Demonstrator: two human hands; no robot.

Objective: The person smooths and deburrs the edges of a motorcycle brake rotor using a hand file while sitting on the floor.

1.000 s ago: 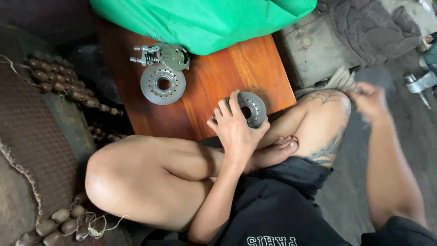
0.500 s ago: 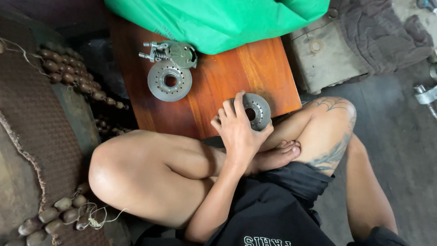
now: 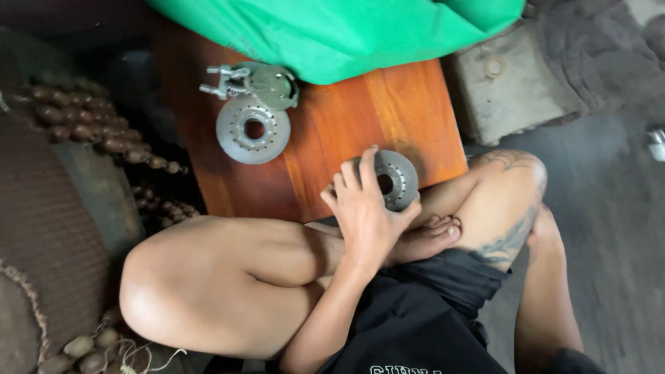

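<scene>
Grey round metal disc [image 3: 396, 179] with a centre hole lies on the reddish-brown wooden board [image 3: 360, 121], at its near edge by the knee. The left hand [image 3: 366, 208] cups it, fingers spread over its left side (thumb on the near rim). The right hand is out of view. Farther up the board lie a larger toothed metal disc [image 3: 253, 129] and a greenish metal assembly [image 3: 260, 84], beneath green cloth [image 3: 346, 31].

looks like a rough home workshop at floor level: a low wooden board [image 3: 360, 131] carries metal machine parts, a perforated disc [image 3: 253, 129] and a spring-loaded assembly [image 3: 253, 84], beside a green tarp [image 3: 346, 31], a worn concrete block [image 3: 512, 90] and grimy dark floor [image 3: 609, 201].
</scene>
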